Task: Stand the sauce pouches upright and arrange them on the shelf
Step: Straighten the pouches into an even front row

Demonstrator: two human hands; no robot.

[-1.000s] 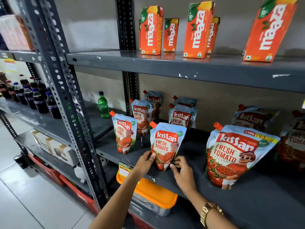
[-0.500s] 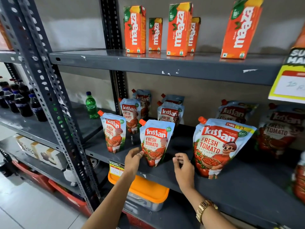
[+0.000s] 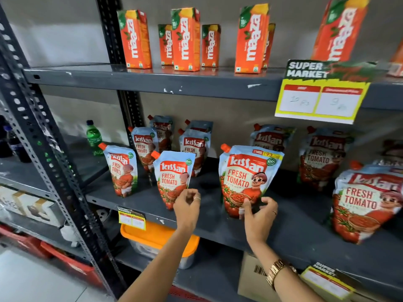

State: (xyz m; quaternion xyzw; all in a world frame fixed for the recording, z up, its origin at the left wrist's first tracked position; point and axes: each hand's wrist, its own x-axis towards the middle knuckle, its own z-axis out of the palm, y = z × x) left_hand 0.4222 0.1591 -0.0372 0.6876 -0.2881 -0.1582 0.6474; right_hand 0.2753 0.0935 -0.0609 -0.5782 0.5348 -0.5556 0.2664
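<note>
Juice cartons (image 3: 185,40) above; green bottle (image 3: 94,136) left.

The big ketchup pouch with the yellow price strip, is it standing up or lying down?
Standing up. The big blue-and-red ketchup pouch rests on its bottom edge, orange cap on top, with the right hand touching its base.

Access, middle shelf (image 3: 294,234): I am seeing bare grey deck lying between the small front pouch (image 3: 173,177) and the large front pouch (image 3: 246,179); my left hand (image 3: 187,209) is sitting at its mouth. A second bare strip is running between that large pouch and the slumping pouch (image 3: 366,203) far right. Rear rows of pouches (image 3: 194,149) are blocking the back. The upper shelf (image 3: 152,80) and its hanging price card (image 3: 320,99) are limiting room overhead. The perforated upright (image 3: 54,162) is closing the left side.
</note>
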